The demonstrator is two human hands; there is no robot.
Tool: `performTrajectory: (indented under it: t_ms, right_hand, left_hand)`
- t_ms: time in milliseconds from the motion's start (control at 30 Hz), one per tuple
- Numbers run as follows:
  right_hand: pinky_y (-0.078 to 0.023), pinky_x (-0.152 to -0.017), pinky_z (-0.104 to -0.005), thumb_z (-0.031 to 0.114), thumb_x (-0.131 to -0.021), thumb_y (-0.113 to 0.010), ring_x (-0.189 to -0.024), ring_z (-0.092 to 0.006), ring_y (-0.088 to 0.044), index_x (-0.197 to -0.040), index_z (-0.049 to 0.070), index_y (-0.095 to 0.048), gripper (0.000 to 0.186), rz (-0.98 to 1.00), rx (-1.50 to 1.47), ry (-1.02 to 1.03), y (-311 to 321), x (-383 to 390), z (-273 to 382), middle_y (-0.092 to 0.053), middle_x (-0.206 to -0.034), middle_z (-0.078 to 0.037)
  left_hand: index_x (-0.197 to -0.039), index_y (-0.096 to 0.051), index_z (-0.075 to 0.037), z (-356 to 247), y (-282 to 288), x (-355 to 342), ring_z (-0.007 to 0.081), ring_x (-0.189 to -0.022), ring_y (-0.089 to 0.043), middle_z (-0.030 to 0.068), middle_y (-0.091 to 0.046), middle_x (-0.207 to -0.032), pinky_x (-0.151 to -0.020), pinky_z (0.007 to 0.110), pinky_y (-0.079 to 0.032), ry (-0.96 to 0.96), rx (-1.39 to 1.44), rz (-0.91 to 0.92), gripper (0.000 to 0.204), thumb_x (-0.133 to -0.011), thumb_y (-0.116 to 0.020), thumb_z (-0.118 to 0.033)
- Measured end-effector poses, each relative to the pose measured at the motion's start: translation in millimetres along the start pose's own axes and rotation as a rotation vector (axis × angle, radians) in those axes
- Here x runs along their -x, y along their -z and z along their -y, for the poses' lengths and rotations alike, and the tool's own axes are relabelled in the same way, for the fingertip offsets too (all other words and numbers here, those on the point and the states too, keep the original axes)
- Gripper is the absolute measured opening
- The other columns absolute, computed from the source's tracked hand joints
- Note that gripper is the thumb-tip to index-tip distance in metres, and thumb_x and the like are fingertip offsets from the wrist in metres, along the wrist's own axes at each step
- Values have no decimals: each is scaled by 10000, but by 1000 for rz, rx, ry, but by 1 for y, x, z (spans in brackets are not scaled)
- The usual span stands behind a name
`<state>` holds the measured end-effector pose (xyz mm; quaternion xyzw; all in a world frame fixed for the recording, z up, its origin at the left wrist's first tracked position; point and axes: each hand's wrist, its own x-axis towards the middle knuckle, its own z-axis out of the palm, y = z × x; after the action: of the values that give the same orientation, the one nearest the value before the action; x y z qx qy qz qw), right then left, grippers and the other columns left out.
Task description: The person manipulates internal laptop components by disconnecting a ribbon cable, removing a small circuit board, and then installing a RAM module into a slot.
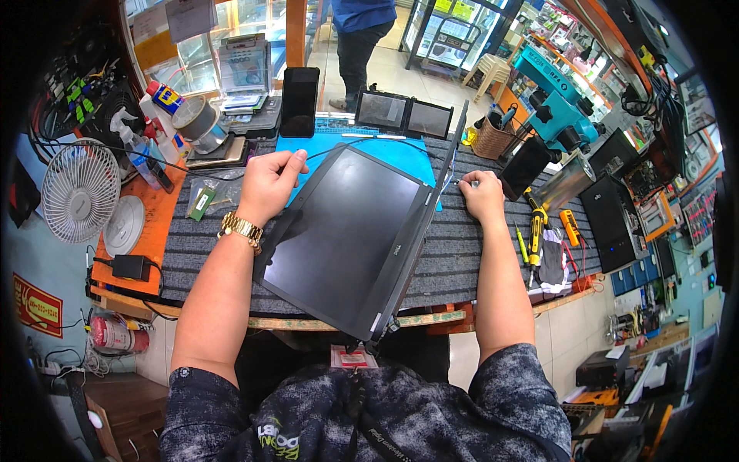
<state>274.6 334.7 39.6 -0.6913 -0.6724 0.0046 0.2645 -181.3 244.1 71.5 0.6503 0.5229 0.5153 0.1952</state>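
My left hand (269,185) is closed round a thin black cable (339,146), with the thumb pointing up. From there the cable runs right, above the laptop, and passes behind its upright edge. An opened black laptop (339,231) rests slanted before me, its dark screen facing up. Its other half stands steeply at the right, seen nearly edge-on. Beyond that half, my right hand (483,196) pinches something small near the laptop's outer side; the fingers mostly hide it. A blue mat (308,146) lies partly under the laptop.
A phone (299,104) stands upright behind the mat. At right are a yellow-and-black screwdriver (536,239), a yellow multimeter (570,227) and a teal microscope (554,92). At left are a green memory module (202,203), a white fan (79,191) and spray bottles (132,146). Someone (362,38) stands beyond.
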Motion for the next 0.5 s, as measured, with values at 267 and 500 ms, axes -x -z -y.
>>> performTrajectory:
  t_ms: [267,500]
  right_hand:
    - [-501,-1049,-565,329,-909,-822,-1270,-355,-630,-1016,171,-836,191,2,-5,4,-1,-1,-1,-718,-1272,-96]
    - [-499,-1045,-569,330,-915,-819,-1271,-358,-629,-1020,173,-836,189,-6,0,14,0,0,0,-715,-1272,-98]
  left_hand:
    - [-853,-807,-7,0,0,0,95,-589,-616,22,-668,-623,-565,302,-460,-8,1,-6,462,-1123,-666,-355]
    - [-869,-817,-10,0,0,0,98,-586,-623,35,-676,-625,-566,301,-460,6,-4,0,458,-1111,-681,-374]
